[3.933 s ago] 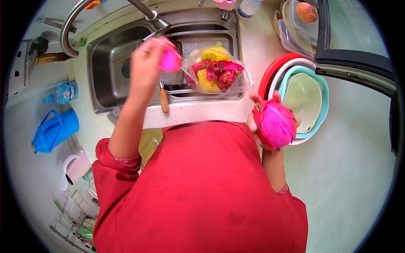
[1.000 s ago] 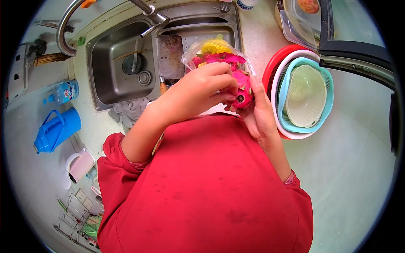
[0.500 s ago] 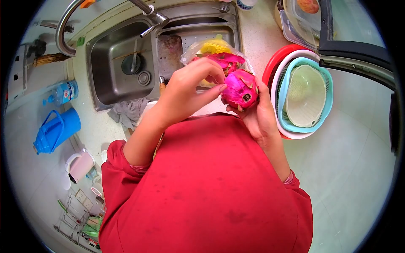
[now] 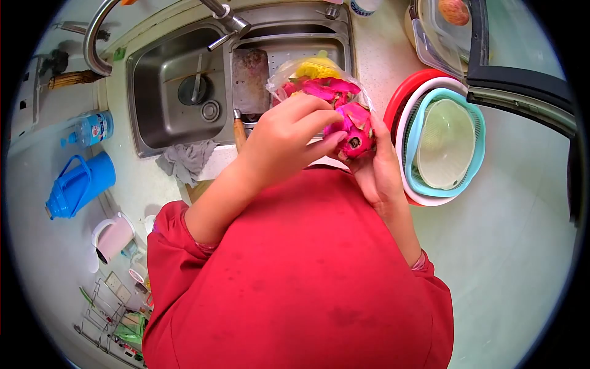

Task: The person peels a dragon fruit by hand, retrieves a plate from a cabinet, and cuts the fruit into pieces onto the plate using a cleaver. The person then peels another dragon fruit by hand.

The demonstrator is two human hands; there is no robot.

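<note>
My right hand point(image 4: 376, 175) cups a pink dragon fruit point(image 4: 357, 132) from below and from its right side, thumb along the edge. The fruit's dark, round end faces me. My left hand point(image 4: 294, 132) lies against the fruit's left side, its thumb and fingertips pinched on the pink skin; the exact spot between them is partly hidden. Just behind the fruit, a clear plastic bag point(image 4: 279, 80) holds pink peel pieces point(image 4: 332, 88) and yellow foam netting point(image 4: 318, 69). It sits over the right part of the sink.
A steel sink point(image 4: 147, 92) with a faucet point(image 4: 232, 21) lies ahead. A wooden-handled tool point(image 4: 239, 132) and a grey cloth point(image 4: 184, 161) are at its front edge. Nested basins point(image 4: 402, 92) with a turquoise basket point(image 4: 473, 157) stand at right, beneath a dark-framed window point(image 4: 522, 86).
Earlier my left hand was over the sink with a piece of peel, and the fruit was farther right. Since then both hands have come together at the fruit, and its dark end has turned toward me.
</note>
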